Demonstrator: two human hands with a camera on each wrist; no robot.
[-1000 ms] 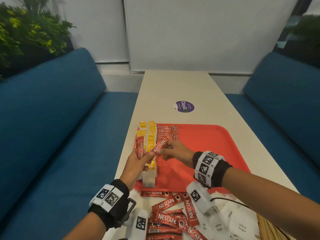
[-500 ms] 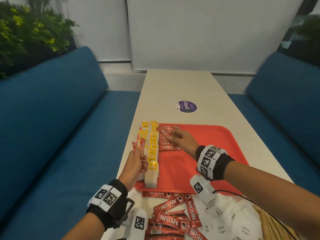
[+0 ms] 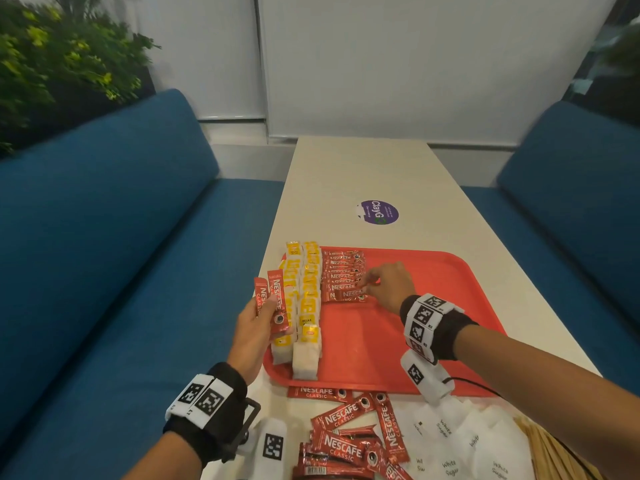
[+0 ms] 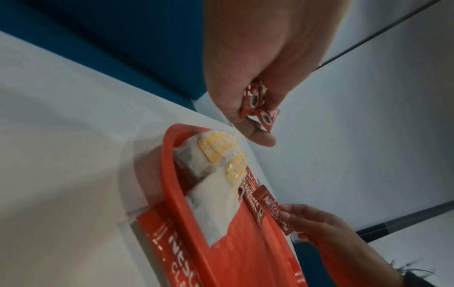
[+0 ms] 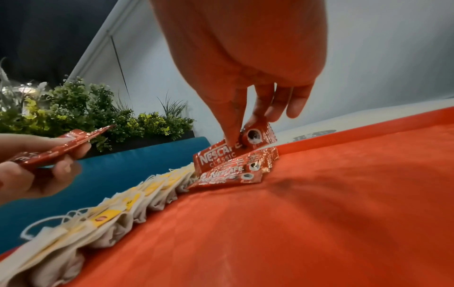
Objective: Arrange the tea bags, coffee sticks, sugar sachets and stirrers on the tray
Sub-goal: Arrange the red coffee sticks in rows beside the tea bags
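**Coffee sticks going onto the red tray**

Coffee sticks [image 3: 341, 275] lie in a neat row at the far left of the tray [image 3: 433, 306], each one overlapping the next. They are thin, shiny red packets with white letters and a little cup picture. Just left of them, still on the tray, two rows of tea bags [image 3: 306, 306] stand close together: soft white paper pouches with yellow tags.

The tray is flat red plastic with round corners and a raised rim. It sits on a pale table [image 3: 363, 174].

The right hand [image 3: 388, 289] pinches the end of one coffee stick [image 5: 228, 153] between thumb and fingers, tilted up on the near end of the row. The left hand [image 3: 254, 327] is beside the tray's left edge, its fingers curled round two more sticks [image 3: 273, 303] that point up.

Near the tray's front edge, loose coffee sticks [image 3: 349, 434], white sugar packets [image 3: 460, 445] and wooden stirrers [image 3: 554, 452] wait on the table.
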